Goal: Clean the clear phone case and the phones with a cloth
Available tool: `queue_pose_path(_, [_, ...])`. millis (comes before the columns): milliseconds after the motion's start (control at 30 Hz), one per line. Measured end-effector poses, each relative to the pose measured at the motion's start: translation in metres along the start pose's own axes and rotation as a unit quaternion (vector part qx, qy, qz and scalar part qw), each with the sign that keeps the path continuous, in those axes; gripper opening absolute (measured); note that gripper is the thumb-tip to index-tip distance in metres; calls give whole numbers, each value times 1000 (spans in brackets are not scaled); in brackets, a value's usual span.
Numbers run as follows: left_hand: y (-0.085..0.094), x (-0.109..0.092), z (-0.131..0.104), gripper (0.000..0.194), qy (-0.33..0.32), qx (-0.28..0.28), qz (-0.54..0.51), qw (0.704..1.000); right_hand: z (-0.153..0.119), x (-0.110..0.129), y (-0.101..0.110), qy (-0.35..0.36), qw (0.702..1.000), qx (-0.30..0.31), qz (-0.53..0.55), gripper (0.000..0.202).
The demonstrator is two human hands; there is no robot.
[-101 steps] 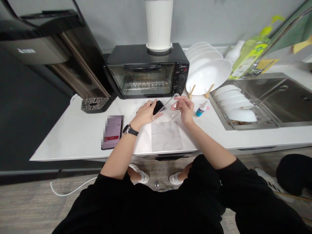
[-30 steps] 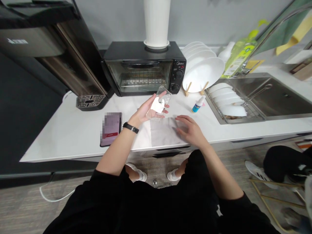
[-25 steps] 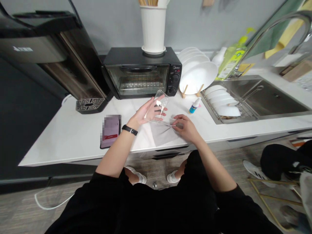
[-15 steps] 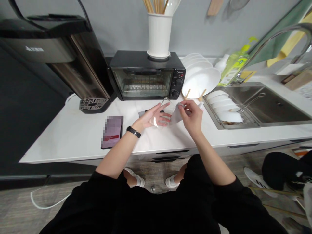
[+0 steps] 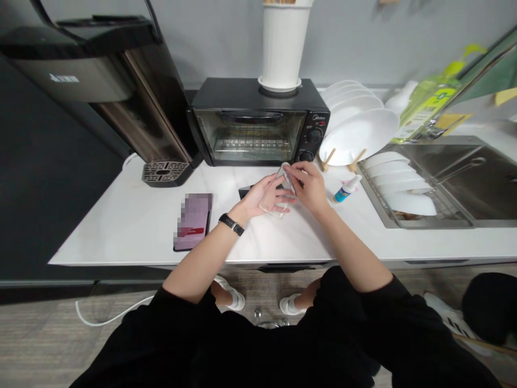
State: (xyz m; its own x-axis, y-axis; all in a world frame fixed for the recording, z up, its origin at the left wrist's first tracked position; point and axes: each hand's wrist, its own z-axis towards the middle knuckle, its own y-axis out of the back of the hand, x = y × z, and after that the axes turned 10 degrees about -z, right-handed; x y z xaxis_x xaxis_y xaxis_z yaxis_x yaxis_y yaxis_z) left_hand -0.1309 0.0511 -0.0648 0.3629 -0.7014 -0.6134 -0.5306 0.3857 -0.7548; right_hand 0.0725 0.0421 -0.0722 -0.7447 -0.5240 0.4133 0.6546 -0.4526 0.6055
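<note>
Black and tall, a drinks machine (image 5: 100,94) stands at the far left of the white worktop (image 5: 291,242). Its drip tray (image 5: 163,175) sticks out at the bottom. Next comes a phone (image 5: 194,223) with a purple screen, lying flat near the front edge. Part of its screen is blurred into little squares.

The person's left arm reaches in with a black watch (image 5: 231,223) on the wrist. A dark flat thing (image 5: 244,191) peeks out from behind the left hand (image 5: 264,196), and most of it is hidden. The left hand has its fingers spread wide, and it holds a clear case (image 5: 277,211) up above the middle of the worktop, in front of the black oven (image 5: 250,134). A white pot (image 5: 286,46) sits on top of the oven.

The right hand (image 5: 309,186) meets the case at its top right part. Its fingers are pinched together on a bit of grey cloth (image 5: 291,185), which is mostly hidden, so it is hard to see just how it touches the case.

Just right of that hand, a small spray bottle (image 5: 345,191) leans on the worktop. White plates (image 5: 357,134) stand in a row behind it. Farther right are white bowls (image 5: 404,186), a green soap bottle (image 5: 428,105) and the metal sink (image 5: 490,178).
</note>
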Motion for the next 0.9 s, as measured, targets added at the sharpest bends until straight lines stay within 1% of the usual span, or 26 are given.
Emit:
queue_pose_path(100, [-3,3,1,54,5,-3,1,1000,0,5,-3,-45,998,-22,27,32])
queue_pose_path(200, [-8,5,2,51,-8,-33,1,999,-4,13,-8,-47,998,-29,26,30])
queue_pose_path(267, [-13,5,2,53,-22,-64,-15,998,-6,19,-11,-23,999,-18,18,26])
queue_pose_path(300, [-15,4,2,53,-35,-71,-30,996,-7,22,-13,-7,1000,-6,16,24])
queue_pose_path(400, [-18,1,-1,55,-89,-52,-67,992,-11,30,-19,46,998,43,21,19])
queue_pose_path(467, [-17,-2,-3,59,-118,-44,-46,991,-13,34,-21,85,994,66,29,18])
queue_pose_path(500, [-16,-3,-5,63,-130,-49,-25,990,-14,34,-21,107,991,78,34,17])
queue_pose_path(567, [-14,-6,-7,69,-160,-65,4,985,-16,34,-18,146,983,100,39,17])
queue_pose_path(633, [-15,-8,-8,70,-190,-88,-2,978,-17,32,-14,163,980,112,29,16])
queue_pose_path(700, [-17,-7,-7,68,-202,-107,-28,973,-18,29,-10,156,982,105,-1,14])
queue_pose_path(767, [-21,-5,-6,65,-200,-112,-52,972,-18,26,-6,137,986,84,-44,12])
queue_pose_path(900, [-27,3,-3,62,-164,-103,-68,979,-16,21,-4,82,987,36,-137,16])
